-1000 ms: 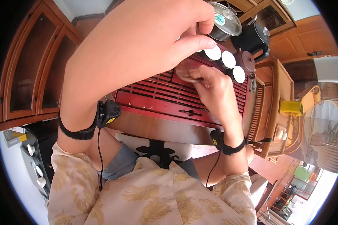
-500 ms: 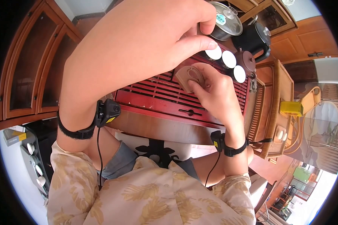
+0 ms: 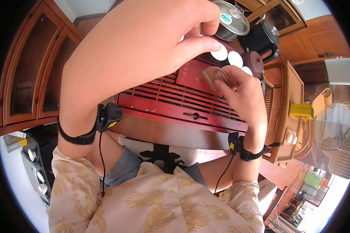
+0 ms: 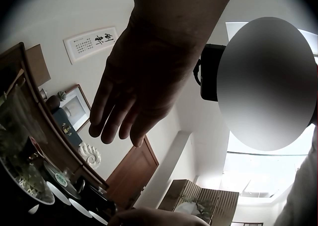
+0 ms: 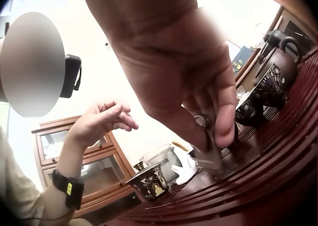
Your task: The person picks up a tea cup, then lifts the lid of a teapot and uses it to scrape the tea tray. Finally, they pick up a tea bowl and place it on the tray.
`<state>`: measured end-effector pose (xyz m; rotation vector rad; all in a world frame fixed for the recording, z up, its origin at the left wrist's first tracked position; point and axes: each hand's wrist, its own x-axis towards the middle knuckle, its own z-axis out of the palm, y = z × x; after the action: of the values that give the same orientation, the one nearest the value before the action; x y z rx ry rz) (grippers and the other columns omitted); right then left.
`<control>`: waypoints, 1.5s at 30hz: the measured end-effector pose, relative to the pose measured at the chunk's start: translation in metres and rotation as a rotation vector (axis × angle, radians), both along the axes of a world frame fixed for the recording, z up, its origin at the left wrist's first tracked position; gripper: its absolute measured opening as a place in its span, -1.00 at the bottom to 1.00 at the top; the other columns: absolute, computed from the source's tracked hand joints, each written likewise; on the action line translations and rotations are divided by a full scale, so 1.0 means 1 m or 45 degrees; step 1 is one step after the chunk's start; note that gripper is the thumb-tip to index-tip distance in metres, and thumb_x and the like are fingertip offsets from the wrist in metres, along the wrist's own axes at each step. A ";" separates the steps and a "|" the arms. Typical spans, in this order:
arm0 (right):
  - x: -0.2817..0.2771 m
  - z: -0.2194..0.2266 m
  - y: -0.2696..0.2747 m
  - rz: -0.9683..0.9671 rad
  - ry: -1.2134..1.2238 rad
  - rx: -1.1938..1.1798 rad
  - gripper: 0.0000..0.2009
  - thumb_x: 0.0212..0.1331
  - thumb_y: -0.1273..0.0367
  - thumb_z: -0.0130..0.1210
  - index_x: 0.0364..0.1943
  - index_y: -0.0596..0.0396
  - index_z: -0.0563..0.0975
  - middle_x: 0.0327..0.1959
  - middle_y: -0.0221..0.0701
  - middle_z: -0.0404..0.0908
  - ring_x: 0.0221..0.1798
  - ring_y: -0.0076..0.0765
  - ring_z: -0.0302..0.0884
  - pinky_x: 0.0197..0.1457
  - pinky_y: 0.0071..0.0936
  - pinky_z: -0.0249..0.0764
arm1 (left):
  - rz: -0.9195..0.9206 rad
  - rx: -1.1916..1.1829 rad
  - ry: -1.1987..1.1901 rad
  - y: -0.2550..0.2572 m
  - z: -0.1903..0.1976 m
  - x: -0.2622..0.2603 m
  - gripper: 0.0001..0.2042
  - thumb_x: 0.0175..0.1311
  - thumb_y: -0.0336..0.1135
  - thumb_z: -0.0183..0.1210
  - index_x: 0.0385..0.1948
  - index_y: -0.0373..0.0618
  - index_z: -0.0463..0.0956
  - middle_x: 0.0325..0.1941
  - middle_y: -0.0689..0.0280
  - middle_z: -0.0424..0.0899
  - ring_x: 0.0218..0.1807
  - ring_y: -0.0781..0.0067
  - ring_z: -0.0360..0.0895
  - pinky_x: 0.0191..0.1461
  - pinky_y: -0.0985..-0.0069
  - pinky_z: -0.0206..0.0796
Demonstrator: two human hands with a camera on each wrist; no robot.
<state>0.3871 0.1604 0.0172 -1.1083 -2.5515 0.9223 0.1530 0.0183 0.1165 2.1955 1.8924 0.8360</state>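
Three white cups (image 3: 235,59), one dark kettle (image 3: 262,37).

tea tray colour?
Dark red, slatted tea tray; head view shows it best.

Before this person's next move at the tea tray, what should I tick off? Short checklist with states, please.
1. Right hand has a firm grip on the small brown clay piece: ok, the fingers pinch it.
2. Left hand free: ok, it is held high, fingers relaxed, holding nothing.
3. Clay piece clear of the red tea tray: cannot tell, as the right wrist view shows it very close to the slats.
4. White-lined cups upright beside the brown teapot: ok.
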 end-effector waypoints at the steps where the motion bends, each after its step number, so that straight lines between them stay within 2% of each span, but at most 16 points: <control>1: -0.001 -0.001 0.002 0.018 0.047 0.096 -0.76 0.21 0.45 0.40 -0.05 0.17 0.76 -0.25 -0.07 0.82 -0.19 0.05 0.83 -0.06 -0.18 0.68 | 0.014 0.010 -0.005 0.001 -0.003 0.000 -0.75 0.54 -0.18 0.31 -0.16 -0.21 0.73 -0.44 0.17 0.79 -0.50 0.20 0.69 -0.30 0.34 0.46; 3: -0.003 -0.006 0.007 0.051 0.140 0.286 -0.81 0.22 0.46 0.39 -0.09 0.17 0.77 -0.25 -0.08 0.82 -0.20 0.04 0.83 -0.07 -0.20 0.68 | 0.040 0.029 -0.016 0.003 -0.013 -0.002 -0.75 0.54 -0.18 0.32 -0.16 -0.22 0.73 -0.42 0.16 0.81 -0.48 0.19 0.71 -0.29 0.34 0.47; 9: -0.004 -0.028 0.013 0.003 0.139 0.397 -0.83 0.20 0.51 0.37 -0.14 0.19 0.77 -0.26 -0.07 0.81 -0.21 0.06 0.82 -0.06 -0.20 0.68 | 0.047 -0.096 -0.076 0.001 -0.003 0.001 -0.76 0.53 -0.20 0.32 -0.14 -0.23 0.72 -0.37 0.13 0.83 -0.46 0.18 0.73 -0.31 0.33 0.48; 12: 0.001 -0.033 0.014 0.119 0.120 0.399 -0.82 0.14 0.55 0.34 -0.16 0.18 0.77 -0.27 -0.06 0.81 -0.22 0.06 0.82 -0.08 -0.18 0.67 | 0.018 -0.018 -0.008 0.001 -0.006 -0.001 -0.76 0.53 -0.20 0.32 -0.14 -0.23 0.72 -0.37 0.13 0.83 -0.46 0.18 0.74 -0.30 0.33 0.50; 15: 0.007 -0.014 0.009 0.269 0.035 0.193 -0.80 0.08 0.58 0.32 -0.17 0.18 0.76 -0.30 -0.06 0.79 -0.22 0.07 0.82 -0.10 -0.16 0.67 | 0.011 -0.031 0.008 0.001 -0.008 -0.003 -0.76 0.53 -0.20 0.32 -0.13 -0.24 0.72 -0.37 0.13 0.83 -0.43 0.17 0.76 -0.28 0.33 0.52; 18: 0.012 0.009 0.002 0.408 -0.138 -0.154 -0.79 0.08 0.60 0.30 -0.17 0.19 0.74 -0.29 -0.05 0.79 -0.20 0.07 0.83 -0.08 -0.19 0.68 | 0.011 -0.018 -0.027 0.003 -0.015 -0.004 -0.75 0.53 -0.20 0.32 -0.13 -0.24 0.72 -0.38 0.13 0.82 -0.41 0.16 0.78 -0.27 0.34 0.53; 21: 0.013 0.009 0.001 0.457 -0.169 -0.028 -0.83 0.12 0.59 0.32 -0.19 0.21 0.73 -0.28 -0.05 0.79 -0.22 0.03 0.83 -0.09 -0.24 0.68 | 0.006 0.007 -0.011 0.002 -0.013 -0.002 -0.74 0.53 -0.19 0.32 -0.12 -0.25 0.73 -0.40 0.12 0.81 -0.41 0.15 0.78 -0.27 0.34 0.52; 24: 0.012 0.007 0.004 0.307 -0.023 -0.030 -0.84 0.19 0.56 0.33 -0.14 0.19 0.76 -0.29 -0.05 0.79 -0.27 0.01 0.82 -0.12 -0.24 0.66 | 0.027 -0.015 0.048 0.003 -0.013 -0.002 -0.74 0.53 -0.19 0.33 -0.11 -0.25 0.73 -0.40 0.13 0.81 -0.43 0.16 0.76 -0.29 0.33 0.52; 27: 0.007 0.005 0.007 0.091 0.138 0.111 -0.81 0.25 0.51 0.33 -0.07 0.14 0.79 -0.34 -0.04 0.77 -0.30 0.01 0.80 -0.13 -0.22 0.66 | 0.040 -0.082 0.022 0.001 -0.007 0.000 -0.74 0.53 -0.19 0.33 -0.11 -0.24 0.73 -0.41 0.14 0.80 -0.44 0.18 0.75 -0.30 0.34 0.50; 28: 0.006 0.008 0.009 0.035 0.030 0.197 -0.76 0.27 0.49 0.32 0.00 0.08 0.81 -0.34 -0.03 0.77 -0.30 0.07 0.77 -0.12 -0.22 0.67 | 0.034 -0.085 0.025 0.001 -0.007 -0.001 -0.75 0.53 -0.19 0.33 -0.10 -0.24 0.73 -0.41 0.14 0.80 -0.45 0.18 0.74 -0.31 0.34 0.50; 31: 0.008 -0.012 0.017 0.067 0.051 0.345 -0.74 0.29 0.47 0.28 0.02 0.01 0.82 -0.34 -0.02 0.77 -0.30 0.13 0.76 -0.12 -0.19 0.69 | 0.018 -0.088 0.012 0.002 -0.007 -0.001 -0.75 0.53 -0.19 0.32 -0.10 -0.23 0.74 -0.42 0.15 0.79 -0.46 0.20 0.72 -0.31 0.34 0.48; 34: 0.004 -0.020 0.009 0.008 -0.116 0.526 -0.69 0.30 0.45 0.24 0.07 -0.08 0.82 -0.34 -0.03 0.77 -0.29 0.18 0.76 -0.11 -0.11 0.70 | 0.007 -0.091 -0.017 0.002 -0.005 0.001 -0.75 0.54 -0.18 0.32 -0.09 -0.22 0.74 -0.42 0.16 0.79 -0.46 0.19 0.72 -0.31 0.33 0.48; 37: 0.001 -0.024 0.003 0.027 -0.166 0.555 -0.68 0.30 0.43 0.20 0.08 -0.11 0.82 -0.35 -0.04 0.76 -0.26 0.19 0.77 -0.08 -0.04 0.71 | 0.006 -0.101 -0.015 0.001 -0.003 0.000 -0.75 0.55 -0.18 0.31 -0.09 -0.22 0.74 -0.41 0.16 0.79 -0.45 0.18 0.73 -0.30 0.31 0.49; 39: 0.001 -0.022 0.001 0.072 -0.200 0.553 -0.68 0.27 0.45 0.23 0.05 -0.11 0.82 -0.33 -0.05 0.77 -0.24 0.18 0.78 -0.08 -0.03 0.70 | 0.009 -0.089 -0.064 0.004 -0.014 -0.003 -0.75 0.55 -0.18 0.30 -0.09 -0.22 0.74 -0.41 0.16 0.80 -0.44 0.17 0.74 -0.28 0.30 0.50; 43: 0.004 -0.010 0.002 0.196 -0.206 0.450 -0.71 0.18 0.51 0.26 -0.05 -0.07 0.83 -0.30 -0.06 0.79 -0.23 0.18 0.78 -0.07 -0.03 0.70 | -0.077 -0.090 -0.127 0.003 -0.006 -0.010 -0.75 0.55 -0.18 0.30 -0.11 -0.22 0.73 -0.41 0.16 0.79 -0.44 0.16 0.73 -0.28 0.29 0.49; 45: 0.004 -0.008 -0.002 0.391 -0.031 0.265 -0.70 0.15 0.55 0.26 -0.07 -0.04 0.84 -0.28 -0.07 0.80 -0.21 0.17 0.78 -0.05 -0.04 0.71 | -0.022 -0.076 -0.065 0.004 -0.012 -0.005 -0.76 0.55 -0.19 0.30 -0.11 -0.21 0.73 -0.42 0.15 0.79 -0.44 0.16 0.73 -0.29 0.28 0.48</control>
<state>0.3913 0.1579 0.0089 -0.6876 -2.8106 0.6851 0.1480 0.0220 0.1042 2.1320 1.8478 0.8136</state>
